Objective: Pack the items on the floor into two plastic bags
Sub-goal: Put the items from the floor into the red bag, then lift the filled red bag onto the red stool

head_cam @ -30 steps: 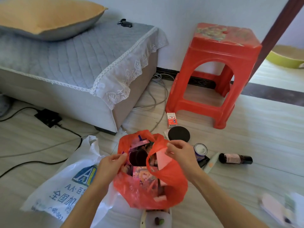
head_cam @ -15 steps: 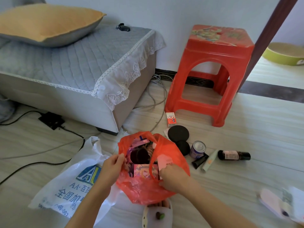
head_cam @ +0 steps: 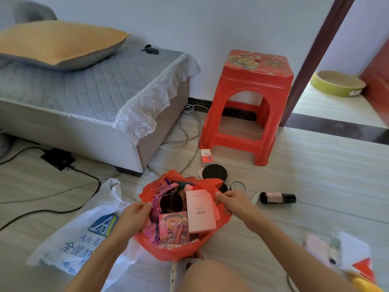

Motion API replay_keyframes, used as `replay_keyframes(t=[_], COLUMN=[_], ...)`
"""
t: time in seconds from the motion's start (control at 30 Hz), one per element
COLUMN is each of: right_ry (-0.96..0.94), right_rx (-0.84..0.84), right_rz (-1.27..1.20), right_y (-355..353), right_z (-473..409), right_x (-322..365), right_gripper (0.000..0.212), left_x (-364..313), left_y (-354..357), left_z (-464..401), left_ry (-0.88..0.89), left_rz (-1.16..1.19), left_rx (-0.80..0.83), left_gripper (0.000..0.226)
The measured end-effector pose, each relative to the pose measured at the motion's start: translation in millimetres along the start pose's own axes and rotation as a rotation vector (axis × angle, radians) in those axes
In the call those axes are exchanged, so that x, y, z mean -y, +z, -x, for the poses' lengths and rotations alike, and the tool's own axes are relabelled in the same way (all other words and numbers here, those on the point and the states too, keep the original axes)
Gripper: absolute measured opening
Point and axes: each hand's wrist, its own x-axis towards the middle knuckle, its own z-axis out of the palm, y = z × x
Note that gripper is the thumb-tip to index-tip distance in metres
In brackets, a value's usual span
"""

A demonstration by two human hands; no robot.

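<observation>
From the head view, your left hand (head_cam: 134, 216) pinches the near-left rim of the red bag (head_cam: 168, 252) and your right hand (head_cam: 232, 200) grips its right rim, holding the mouth spread on the floor (head_cam: 315, 175). A pink box (head_cam: 200, 210) stands inside among other packets. The white bag (head_cam: 84, 234) lies flat just left. A dark bottle (head_cam: 277, 198) lies right of the red bag, near the red stool (head_cam: 248, 102).

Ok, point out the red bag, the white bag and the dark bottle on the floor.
red bag (head_cam: 168, 252): head view, lower front wall.
white bag (head_cam: 69, 234), head view, printed side.
dark bottle (head_cam: 273, 197): head view, its label.
</observation>
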Motion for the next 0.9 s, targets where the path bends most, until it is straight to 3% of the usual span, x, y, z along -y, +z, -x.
replay_keyframes(t=[0.17, 0.3, 0.5, 0.7, 0.8, 0.9], right_ry=[0.104, 0.095, 0.11, 0.245, 0.358, 0.395], right_rx=[0.097, 0.185, 0.35, 0.447, 0.425, 0.369], right_rz=[-0.088, -0.334, -0.662, -0.636, -0.552, -0.449], right_y=[-11, -38, -43, -39, -42, -46], right_z=[1, -9, -82, -112, -97, -86], right_x=[-10, 3, 10, 18, 23, 45], right_gripper=[0.038, 0.035, 0.032, 0.033, 0.032, 0.034], left_x=[-8, -25, -57, -69, -76, -95], left_y=[-1, 11, 40, 74, 68, 45], left_z=[-7, -21, -79, -105, -87, -71], left_ry=[0.04, 0.096, 0.122, -0.128, -0.24, -0.345], left_rz=[0.191, 0.228, 0.134, 0.016, -0.103, -0.058], left_rx=[-0.003, 0.045, 0.153, 0.136, 0.107, -0.002], left_gripper=[0.028, 0.036, 0.032, 0.035, 0.034, 0.034])
